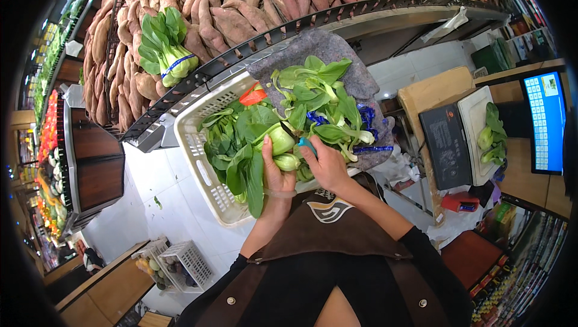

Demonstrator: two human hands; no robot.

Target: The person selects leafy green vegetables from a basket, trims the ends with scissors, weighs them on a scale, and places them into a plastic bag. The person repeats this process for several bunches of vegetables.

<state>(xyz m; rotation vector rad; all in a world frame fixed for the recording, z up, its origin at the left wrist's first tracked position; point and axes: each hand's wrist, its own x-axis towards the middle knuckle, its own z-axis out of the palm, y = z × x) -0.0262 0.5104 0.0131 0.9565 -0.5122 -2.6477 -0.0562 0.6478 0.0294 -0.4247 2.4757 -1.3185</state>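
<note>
My left hand (276, 176) holds bok choy (281, 139) by its pale base, above a white plastic basket (198, 164) filled with more leafy greens. In my right hand (326, 164) is a small knife with a turquoise handle (307, 144); its dark blade is at the bok choy's base. On a grey felt cloth (361, 72) over the basket's right side lie loose bok choy leaves (311, 94) and blue tape strips (372, 149). A bok choy bundle bound with blue tape (178, 63) rests on the sweet potatoes. The red tape (254, 95) is in the basket.
A black-railed display of sweet potatoes (216, 20) runs along the far side. To the right, a weighing scale (478, 137) with bok choy on it stands beside a lit screen (545, 121). White crates (192, 264) with produce stand on the floor at lower left.
</note>
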